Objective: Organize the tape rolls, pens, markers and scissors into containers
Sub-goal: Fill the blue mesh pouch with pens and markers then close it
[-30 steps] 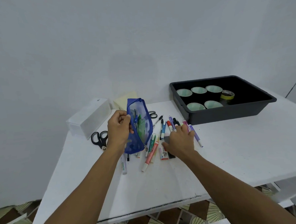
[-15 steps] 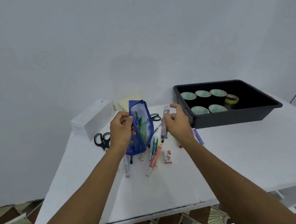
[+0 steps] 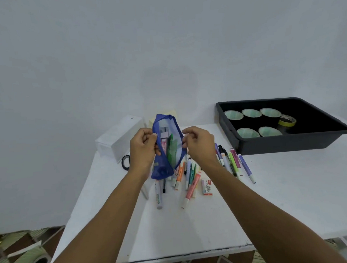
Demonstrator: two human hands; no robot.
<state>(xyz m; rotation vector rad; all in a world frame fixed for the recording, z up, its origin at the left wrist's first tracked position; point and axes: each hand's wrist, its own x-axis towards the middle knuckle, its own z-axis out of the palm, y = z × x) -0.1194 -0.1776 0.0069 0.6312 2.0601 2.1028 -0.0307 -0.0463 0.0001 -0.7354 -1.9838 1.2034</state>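
Note:
A blue mesh pencil pouch (image 3: 168, 149) stands upright above the table, with a green marker and a pinkish marker showing through the mesh. My left hand (image 3: 142, 148) pinches its left edge. My right hand (image 3: 199, 143) pinches its right edge. Below the pouch lie several loose markers and pens (image 3: 188, 178), and more markers (image 3: 233, 161) lie to the right. Black scissors (image 3: 126, 162) peek out behind my left wrist. A black tray (image 3: 290, 143) at the right holds several tape rolls (image 3: 251, 113) and a yellow roll (image 3: 287, 120).
A white box (image 3: 118, 138) sits at the back left by the wall, with a pale yellow pad (image 3: 170, 112) behind the pouch. A small eraser pack (image 3: 207, 187) lies among the pens. The white table's front edge (image 3: 185, 255) is near me; patterned floor lies below.
My right hand lifted a pinkish marker from the pile, put it into the pouch, and now holds the pouch's right edge. The left hand kept hold of the pouch.

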